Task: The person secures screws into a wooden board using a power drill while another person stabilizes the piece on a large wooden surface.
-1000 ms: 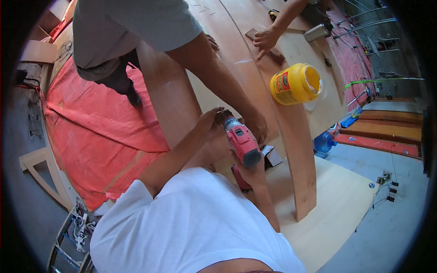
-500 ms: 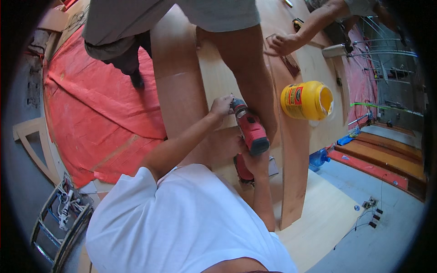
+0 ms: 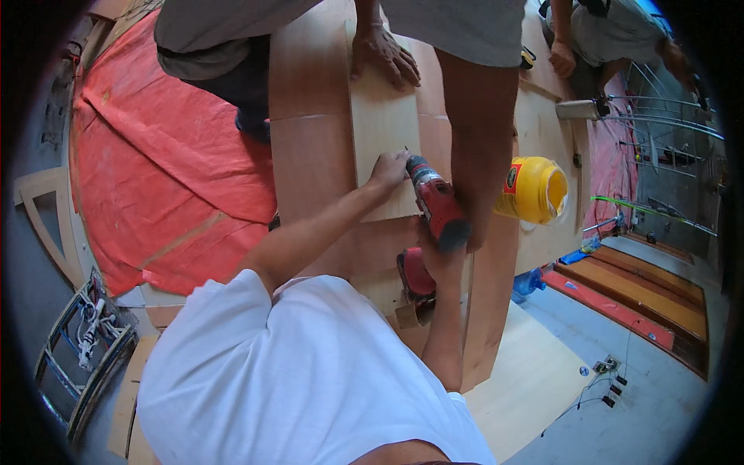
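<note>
My right hand (image 3: 443,256) is wrapped round the handle of a red and black cordless drill (image 3: 443,205). The drill's chuck points away from me, over a pale plywood strip (image 3: 384,128). At the chuck, my left hand (image 3: 390,168) is closed in a pinch. A thin dark tip (image 3: 407,148) shows just past its fingers; whether it is a screw or a bit I cannot tell. The strip lies on wider reddish-brown boards (image 3: 310,167). A co-worker's hand (image 3: 385,58) presses flat on the strip's far part.
A co-worker's bare leg (image 3: 482,132) stands close right of the drill. Behind it lies a yellow plastic tub (image 3: 535,190) on its side. Red sheeting (image 3: 170,170) covers the left. Another person's hand (image 3: 563,58) hangs at the far right. A ladder-like metal frame (image 3: 81,360) lies lower left.
The co-worker's leg has shifted right, partly covering the tub, and a hand has come down on the strip. The other person's hand has drawn back right. My hands stay at the drill.
</note>
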